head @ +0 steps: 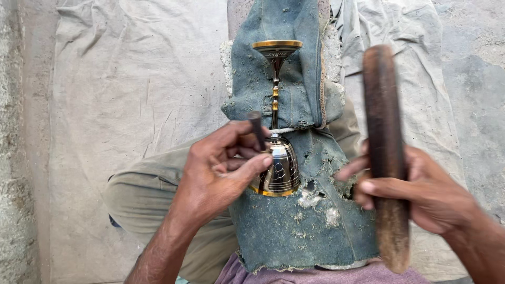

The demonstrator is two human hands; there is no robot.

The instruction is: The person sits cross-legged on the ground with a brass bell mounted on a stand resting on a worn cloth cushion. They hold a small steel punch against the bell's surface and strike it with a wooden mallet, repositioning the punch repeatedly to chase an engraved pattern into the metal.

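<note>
Quick count of what's in shot: one brass goblet (277, 158) with dark engraved bands, lying on its side. One short dark punch tool (256, 129), pinched in the left hand (218, 171). One thick wooden mallet stick (386, 152), gripped by the right hand (421, 192). So two hands, both the same person's. One worn denim cloth (294, 221) full of holes, under the goblet. One big pale canvas sheet (121, 94) on the ground, plus one bent knee in olive trousers (142, 197)

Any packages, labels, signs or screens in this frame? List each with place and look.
None in view. Only a brass goblet lying on worn blue cloth, a short dark tool in the left hand, and a wooden stick in the right hand.
</note>
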